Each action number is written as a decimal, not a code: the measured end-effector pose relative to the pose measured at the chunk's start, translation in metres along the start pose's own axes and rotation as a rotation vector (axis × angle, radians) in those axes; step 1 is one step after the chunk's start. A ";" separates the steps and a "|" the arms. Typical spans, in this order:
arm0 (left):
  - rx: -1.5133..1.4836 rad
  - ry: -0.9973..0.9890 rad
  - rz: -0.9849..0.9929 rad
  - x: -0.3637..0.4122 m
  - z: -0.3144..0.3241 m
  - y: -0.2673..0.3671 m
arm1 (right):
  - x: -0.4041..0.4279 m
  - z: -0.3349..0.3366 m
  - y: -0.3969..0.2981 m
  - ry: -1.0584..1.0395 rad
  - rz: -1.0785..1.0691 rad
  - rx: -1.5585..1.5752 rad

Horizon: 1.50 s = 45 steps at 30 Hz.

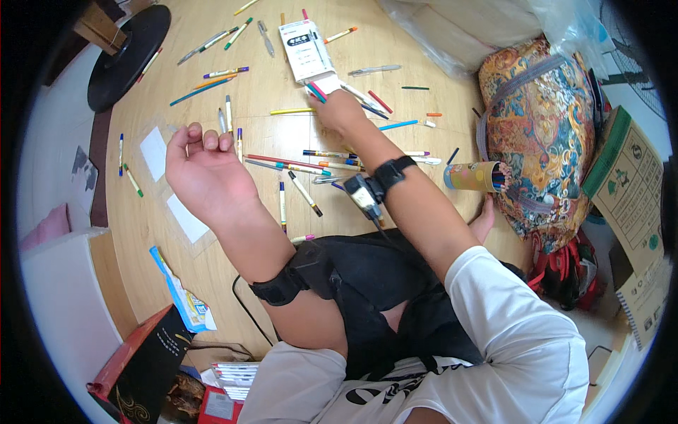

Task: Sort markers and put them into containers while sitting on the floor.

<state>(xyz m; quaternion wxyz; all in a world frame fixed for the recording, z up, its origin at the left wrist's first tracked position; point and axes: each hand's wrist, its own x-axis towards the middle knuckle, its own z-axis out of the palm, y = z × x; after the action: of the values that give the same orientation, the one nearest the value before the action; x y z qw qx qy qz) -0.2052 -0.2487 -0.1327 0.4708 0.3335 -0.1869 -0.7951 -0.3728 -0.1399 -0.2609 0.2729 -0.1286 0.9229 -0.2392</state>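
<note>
My right hand (344,112) is stretched forward to the open end of a white pen box (306,53) lying on the wood-look floor. Teal and pink coloured sticks (318,91), perhaps crayons or pencils, poke out from its fingers beside the box flap. The fingertips themselves are hidden. Palm up and bare, my left hand (209,172) hovers over the floor with its fingers loosely curled. Near it lie a white marker (229,112) and a purple-capped marker (240,144). A yellow stick (292,111) lies just left of my right hand.
Markers, pencils and pens are scattered around, among them a black-capped marker (305,194). A pencil tube (474,176) lies on its side at right, by a patterned bag (540,132). A round black stand base (130,58) stands at far left, a torn blue wrapper (183,297) at lower left.
</note>
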 end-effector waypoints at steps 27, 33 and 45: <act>0.059 0.159 -0.176 0.019 0.000 -0.035 | -0.074 -0.042 0.043 -0.801 0.007 1.971; 0.982 -0.174 0.164 0.111 -0.011 -0.049 | -0.082 -0.034 0.045 -0.974 -0.232 2.459; 2.410 -0.750 0.832 0.229 -0.050 -0.021 | -0.067 -0.026 0.085 -0.838 -0.328 2.601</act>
<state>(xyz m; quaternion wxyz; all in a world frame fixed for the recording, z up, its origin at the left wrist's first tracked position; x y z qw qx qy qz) -0.2599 -0.4377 -0.2625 0.0096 0.2199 -0.9751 0.0256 -0.3418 -0.0334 -0.2553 0.4199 0.0488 -0.1400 -0.8954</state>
